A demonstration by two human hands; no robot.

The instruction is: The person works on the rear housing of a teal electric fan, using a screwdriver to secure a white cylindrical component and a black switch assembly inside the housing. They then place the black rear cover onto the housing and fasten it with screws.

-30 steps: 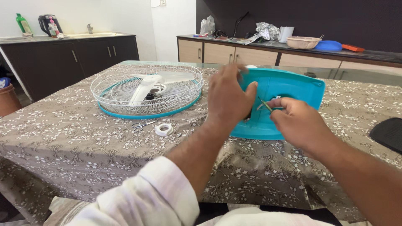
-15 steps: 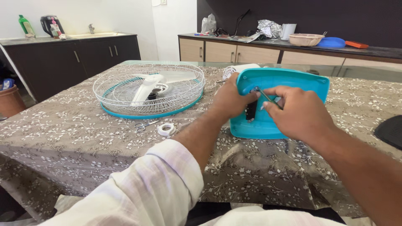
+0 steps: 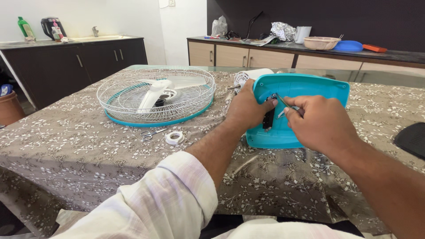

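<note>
The turquoise fan base (image 3: 305,88) has tipped a little more upright since half a second ago, and the right hand (image 3: 321,121) has drawn back slightly from the black part (image 3: 268,118) at its centre, while the left hand (image 3: 248,108) has kept its place on the near-left rim. The base is a smooth, rounded-rectangle plastic shell, propped on edge near the middle of the table (image 3: 66,159), toward its far edge, hollow face to the wearer, with the white motor housing (image 3: 252,74) just behind its top-left corner. The left hand curls round the rim, thumb pressed beside the black part; the right hand pinches a thin metal tool (image 3: 280,101), its tip at the upper end of that part. The tool's exact kind cannot be told. The likely slip: the slim tip skids off and jabs the left thumb beside it, or scratches the plastic. Only the left hand seems to steady the tilted shell, so a hard push could make it slide on the floral tablecloth (image 3: 53,146). Toward the left edge lies the wire fan guard (image 3: 156,95) with white blades inside, small scissors (image 3: 153,133) and a roll of white tape (image 3: 175,138) just in front of it.
</note>
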